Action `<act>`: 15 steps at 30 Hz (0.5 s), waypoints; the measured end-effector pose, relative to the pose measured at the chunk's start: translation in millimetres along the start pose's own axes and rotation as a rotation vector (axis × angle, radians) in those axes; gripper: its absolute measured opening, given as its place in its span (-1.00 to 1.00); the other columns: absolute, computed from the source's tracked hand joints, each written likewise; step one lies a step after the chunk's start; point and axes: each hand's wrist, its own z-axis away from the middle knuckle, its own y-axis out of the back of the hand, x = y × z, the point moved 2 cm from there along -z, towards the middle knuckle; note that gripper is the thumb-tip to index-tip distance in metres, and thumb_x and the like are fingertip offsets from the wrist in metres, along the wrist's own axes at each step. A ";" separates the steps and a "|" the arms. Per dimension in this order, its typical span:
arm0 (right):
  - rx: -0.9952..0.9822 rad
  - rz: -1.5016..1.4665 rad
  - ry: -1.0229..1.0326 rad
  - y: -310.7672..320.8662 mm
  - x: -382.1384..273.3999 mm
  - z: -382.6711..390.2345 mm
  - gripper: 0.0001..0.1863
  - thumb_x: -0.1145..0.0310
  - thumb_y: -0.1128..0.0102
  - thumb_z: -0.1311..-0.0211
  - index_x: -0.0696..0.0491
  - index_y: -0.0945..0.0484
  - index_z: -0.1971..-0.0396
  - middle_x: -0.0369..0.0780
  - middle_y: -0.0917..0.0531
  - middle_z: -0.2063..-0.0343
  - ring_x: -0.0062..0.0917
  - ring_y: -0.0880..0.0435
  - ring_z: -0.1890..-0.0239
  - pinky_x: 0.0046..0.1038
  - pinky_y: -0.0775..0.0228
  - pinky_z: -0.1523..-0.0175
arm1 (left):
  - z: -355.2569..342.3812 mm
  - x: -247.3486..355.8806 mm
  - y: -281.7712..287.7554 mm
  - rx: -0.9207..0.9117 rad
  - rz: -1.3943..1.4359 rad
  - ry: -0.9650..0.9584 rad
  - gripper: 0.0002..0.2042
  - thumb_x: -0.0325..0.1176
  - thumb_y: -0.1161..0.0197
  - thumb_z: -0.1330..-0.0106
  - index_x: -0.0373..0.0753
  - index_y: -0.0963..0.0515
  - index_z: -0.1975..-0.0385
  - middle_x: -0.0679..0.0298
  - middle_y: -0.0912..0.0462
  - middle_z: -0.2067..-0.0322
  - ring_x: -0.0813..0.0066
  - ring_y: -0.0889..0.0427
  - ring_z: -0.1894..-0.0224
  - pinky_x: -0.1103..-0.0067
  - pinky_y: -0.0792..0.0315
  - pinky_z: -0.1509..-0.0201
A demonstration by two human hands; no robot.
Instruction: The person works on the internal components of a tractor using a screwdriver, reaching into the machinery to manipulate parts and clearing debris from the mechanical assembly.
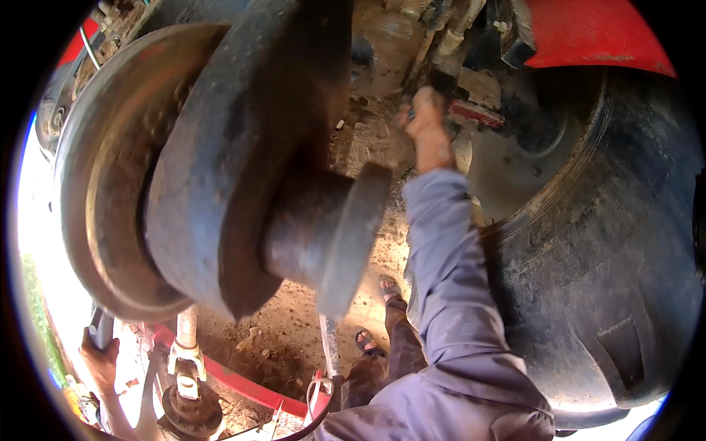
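The head view looks down, seemingly very near the wheel hub (220, 169).

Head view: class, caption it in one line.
Right hand reaches the machinery beside a large tyre; left hand grips a bar.

**Surroundings: items around you**

You stand beside a large black tyre (603, 242), under a red mudguard (588, 33). A rusty flanged axle hub (220, 169) fills your left view. Below you: dirt ground (294, 331), a red bar (235, 382), sandalled feet (379, 316).
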 end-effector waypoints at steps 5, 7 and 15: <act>0.207 1.049 1.078 19.8 0.8 -79.8 -0.67 0.18 0.11 -0.24 0.14 -0.49 0.28 -0.04 -0.58 0.49 -0.23 -0.58 0.46 -0.25 -0.39 0.39 | -3.0 5.2 -0.6 -0.047 -0.033 0.017 -0.71 -0.39 -0.31 0.15 -0.40 -0.43 0.47 0.11 -0.51 0.70 0.31 -0.42 0.69 0.38 -0.34 0.57; 0.431 1.136 1.394 17.7 10.8 -63.1 -0.61 0.12 0.06 -0.23 0.18 -0.54 0.41 0.01 -0.60 0.54 -0.17 -0.61 0.46 -0.22 -0.45 0.28 | -2.9 6.9 0.0 -0.014 -0.040 -0.020 -0.72 -0.40 -0.31 0.15 -0.40 -0.43 0.47 0.11 -0.52 0.70 0.31 -0.45 0.69 0.39 -0.35 0.57; 0.355 0.923 1.039 38.3 100.1 18.6 -0.56 0.12 0.06 -0.27 0.26 -0.51 0.49 0.09 -0.59 0.50 -0.03 -0.58 0.47 -0.17 -0.41 0.33 | -2.6 10.2 1.3 -0.007 -0.056 -0.020 -0.76 -0.45 -0.29 0.12 -0.40 -0.43 0.46 0.11 -0.50 0.74 0.32 -0.47 0.72 0.43 -0.35 0.62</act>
